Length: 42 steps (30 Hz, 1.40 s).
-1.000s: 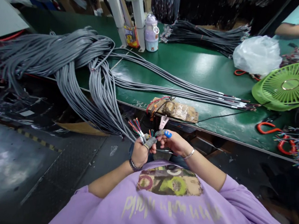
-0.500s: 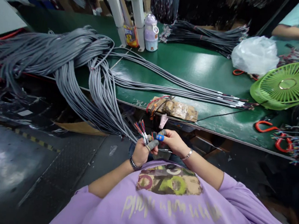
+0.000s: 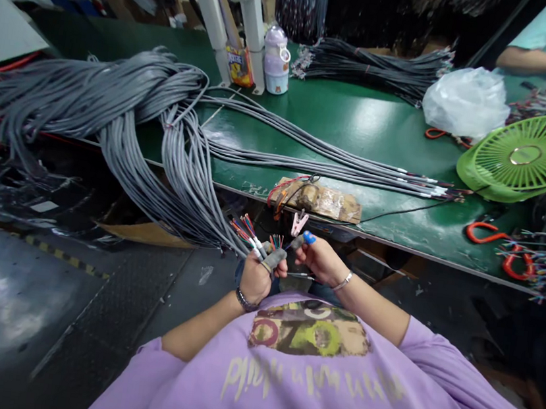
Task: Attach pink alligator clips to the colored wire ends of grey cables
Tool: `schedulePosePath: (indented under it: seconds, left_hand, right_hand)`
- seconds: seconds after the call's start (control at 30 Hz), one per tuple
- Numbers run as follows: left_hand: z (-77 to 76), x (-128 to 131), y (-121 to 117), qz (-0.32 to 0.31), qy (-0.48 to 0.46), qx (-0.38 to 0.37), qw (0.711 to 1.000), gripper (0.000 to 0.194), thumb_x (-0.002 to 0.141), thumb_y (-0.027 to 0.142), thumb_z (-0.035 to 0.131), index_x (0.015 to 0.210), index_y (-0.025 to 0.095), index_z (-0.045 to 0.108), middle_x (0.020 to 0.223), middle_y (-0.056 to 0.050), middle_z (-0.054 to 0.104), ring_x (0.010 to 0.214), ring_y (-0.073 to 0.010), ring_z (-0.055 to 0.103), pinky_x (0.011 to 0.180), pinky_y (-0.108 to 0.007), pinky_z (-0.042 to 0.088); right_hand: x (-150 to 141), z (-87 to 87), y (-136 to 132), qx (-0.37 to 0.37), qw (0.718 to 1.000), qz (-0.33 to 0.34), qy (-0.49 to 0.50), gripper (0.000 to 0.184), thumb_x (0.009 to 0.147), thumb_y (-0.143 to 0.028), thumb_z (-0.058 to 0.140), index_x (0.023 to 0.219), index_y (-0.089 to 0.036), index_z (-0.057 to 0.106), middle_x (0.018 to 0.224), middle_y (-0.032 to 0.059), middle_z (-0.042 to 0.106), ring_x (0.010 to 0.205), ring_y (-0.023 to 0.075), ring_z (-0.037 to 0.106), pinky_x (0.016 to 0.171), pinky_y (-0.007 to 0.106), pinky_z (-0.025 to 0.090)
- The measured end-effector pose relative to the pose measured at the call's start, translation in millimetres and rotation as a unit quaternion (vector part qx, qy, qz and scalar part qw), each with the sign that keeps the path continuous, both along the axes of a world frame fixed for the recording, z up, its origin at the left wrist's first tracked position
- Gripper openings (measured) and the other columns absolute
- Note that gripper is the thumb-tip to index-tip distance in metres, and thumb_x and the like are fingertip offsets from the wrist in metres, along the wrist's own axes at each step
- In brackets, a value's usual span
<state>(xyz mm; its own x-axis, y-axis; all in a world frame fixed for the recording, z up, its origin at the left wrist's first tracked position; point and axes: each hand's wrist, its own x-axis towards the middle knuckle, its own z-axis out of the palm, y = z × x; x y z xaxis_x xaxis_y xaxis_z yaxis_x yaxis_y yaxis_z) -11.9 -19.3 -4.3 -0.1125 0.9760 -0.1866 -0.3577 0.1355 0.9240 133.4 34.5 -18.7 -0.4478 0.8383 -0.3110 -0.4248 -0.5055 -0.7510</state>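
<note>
My left hand [image 3: 256,278] is closed around the ends of several grey cables [image 3: 230,231]. Their stripped tips fan out above the fist as thin coloured wires [image 3: 246,226], red, white and dark among them. More short multicoloured strands [image 3: 276,240] stick up beside the left thumb, which wears a grey finger cover. My right hand [image 3: 320,261] is just to the right, thumb and forefinger brought together in a pinch; what lies between them is too small to make out. It wears a blue cover and a grey one. A pink clip [image 3: 299,224] is just above the right fingertips.
A worn wooden block [image 3: 326,200] with red and black leads lies at the front edge of the green table [image 3: 363,119]. Large grey cable bundles [image 3: 142,95] drape off it at left. A green fan [image 3: 525,156], red-handled tools [image 3: 486,233] and a co-worker's arm [image 3: 544,63] are at right.
My right hand has drawn up and right, away from the strands at my left hand. The coloured wire tips have tilted further left. The pink clip has turned and shows two prongs.
</note>
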Motion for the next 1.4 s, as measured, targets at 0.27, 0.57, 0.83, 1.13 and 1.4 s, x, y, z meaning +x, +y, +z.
schedulePosePath:
  seconds: [0.27,0.57,0.83,1.13,1.4]
  left_hand:
    - [6.4,8,14,-0.024,-0.028,-0.015,0.999,0.028,0.067,0.038,0.074,0.067,0.017,0.057,0.051,0.004,0.059,0.04,-0.0068,0.051,0.039,-0.017,0.04]
    - [4.0,12,18,-0.031,-0.029,-0.037,0.998,0.029,0.065,0.037,0.076,0.064,0.015,0.057,0.049,0.003,0.058,0.039,-0.0066,0.051,0.038,-0.017,0.041]
    - [3.9,7,9,-0.032,-0.009,-0.004,0.999,0.029,0.069,0.038,0.073,0.063,0.016,0.056,0.049,0.003,0.058,0.039,-0.0072,0.051,0.038,-0.017,0.038]
    - [-2.0,3,4,-0.016,0.029,0.021,0.999,0.029,0.075,0.04,0.068,0.061,0.016,0.059,0.05,0.001,0.06,0.041,-0.0083,0.053,0.04,-0.018,0.037]
    - [-7.0,5,3,0.003,0.035,0.029,0.999,0.03,0.075,0.039,0.069,0.06,0.016,0.058,0.051,0.001,0.061,0.042,-0.0078,0.053,0.041,-0.018,0.037]
  right_hand:
    - [-10,12.3,30,-0.03,0.999,-0.02,0.018,0.044,0.081,-0.059,0.058,0.081,-0.016,0.066,0.07,0.0031,0.063,0.06,0.011,0.055,0.054,0.022,0.047]
    - [-18,12.5,30,-0.037,0.996,-0.072,0.046,0.038,0.077,-0.054,0.065,0.078,-0.016,0.067,0.068,0.0017,0.064,0.061,0.0111,0.055,0.058,0.022,0.045]
    - [-14,7.1,25,-0.089,0.994,-0.04,0.058,0.048,0.08,-0.063,0.055,0.079,-0.016,0.065,0.069,0.0024,0.063,0.058,0.0103,0.054,0.055,0.022,0.045]
    - [-3,5.2,-5,0.026,1.0,0.008,-0.013,0.036,0.06,-0.043,0.082,0.075,-0.015,0.063,0.065,-0.0011,0.061,0.055,0.0089,0.052,0.057,0.024,0.043]
    - [-10,9.7,-9,0.069,0.996,-0.014,-0.058,0.024,0.064,-0.031,0.077,0.062,-0.015,0.058,0.053,-0.0044,0.053,0.05,0.0076,0.044,0.054,0.023,0.034]
